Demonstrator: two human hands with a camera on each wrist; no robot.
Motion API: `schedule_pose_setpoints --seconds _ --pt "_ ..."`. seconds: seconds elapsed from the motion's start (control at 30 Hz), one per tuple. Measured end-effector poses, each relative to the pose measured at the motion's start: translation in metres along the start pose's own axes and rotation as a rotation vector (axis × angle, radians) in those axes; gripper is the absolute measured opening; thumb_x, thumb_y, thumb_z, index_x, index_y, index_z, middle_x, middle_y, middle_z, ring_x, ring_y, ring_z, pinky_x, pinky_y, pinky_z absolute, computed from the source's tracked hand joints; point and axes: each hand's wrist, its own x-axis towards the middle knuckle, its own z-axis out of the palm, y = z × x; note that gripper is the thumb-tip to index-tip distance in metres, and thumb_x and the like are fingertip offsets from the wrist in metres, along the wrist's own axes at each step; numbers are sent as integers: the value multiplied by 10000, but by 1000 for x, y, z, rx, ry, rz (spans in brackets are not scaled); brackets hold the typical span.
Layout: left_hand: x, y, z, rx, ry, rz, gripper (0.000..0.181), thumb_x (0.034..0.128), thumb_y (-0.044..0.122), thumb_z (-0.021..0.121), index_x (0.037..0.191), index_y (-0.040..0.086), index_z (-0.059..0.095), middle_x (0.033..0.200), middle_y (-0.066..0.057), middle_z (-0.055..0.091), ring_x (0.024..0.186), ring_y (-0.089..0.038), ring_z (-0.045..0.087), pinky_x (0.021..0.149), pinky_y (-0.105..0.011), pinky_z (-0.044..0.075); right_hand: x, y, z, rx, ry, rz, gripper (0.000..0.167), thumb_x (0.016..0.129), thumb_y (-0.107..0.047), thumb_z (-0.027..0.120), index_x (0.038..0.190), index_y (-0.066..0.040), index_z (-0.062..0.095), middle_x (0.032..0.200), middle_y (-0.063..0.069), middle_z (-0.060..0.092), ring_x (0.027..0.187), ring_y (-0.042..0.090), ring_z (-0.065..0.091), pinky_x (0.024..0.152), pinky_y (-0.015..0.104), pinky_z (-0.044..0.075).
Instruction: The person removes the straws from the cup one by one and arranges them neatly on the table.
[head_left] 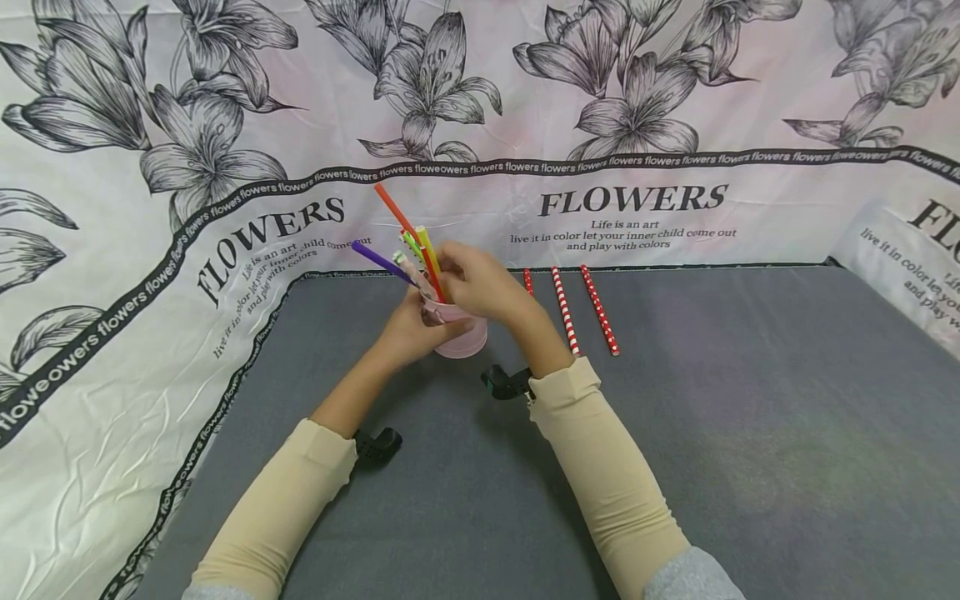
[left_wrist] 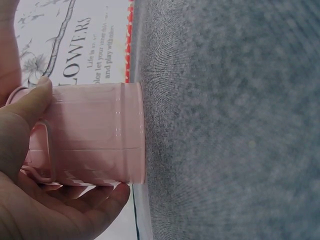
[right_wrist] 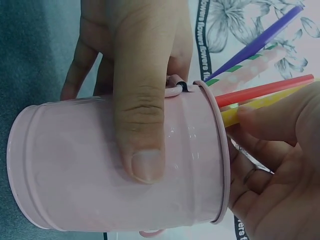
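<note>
A pink metal bucket stands upright on the grey table, gripped round its side by my left hand, thumb across the front in the right wrist view. Several straws lean out of it: a purple one, a red one, a yellow one and patterned ones. My right hand is at the rim, its thumb and fingers pinching the yellow straw. The left wrist view shows the bucket with its small handle under the left hand.
Red-and-white straws lie to the right of the bucket near the table's back edge: a striped one, a dotted one and another partly hidden by the right arm. Behind them hangs a white cloth printed with flowers.
</note>
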Motion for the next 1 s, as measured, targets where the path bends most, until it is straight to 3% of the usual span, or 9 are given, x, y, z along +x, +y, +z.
schedule_pose_setpoints --seconds 0.37,0.73,1.0 --pt "1 1 0 -3 -1 -5 861 850 266 811 1503 84 280 1391 -125 506 1168 -292 577 962 -461 503 0 -2 -1 83 59 -12 178 931 82 584 1075 -13 628 966 88 667 902 222 621 844 350 513" --pt "0 1 0 -3 -4 -3 830 849 253 810 1481 63 308 1345 -137 534 1143 -289 589 949 -460 509 0 -5 -5 132 150 -78 201 902 101 622 1092 44 649 953 152 699 886 227 627 834 367 526" --pt "0 1 0 -19 -7 -10 830 854 260 807 1487 68 305 1361 -162 527 1158 -330 580 978 -491 486 -1 -8 -12 162 190 -120 238 906 112 614 1124 22 648 955 178 695 875 222 633 817 372 528"
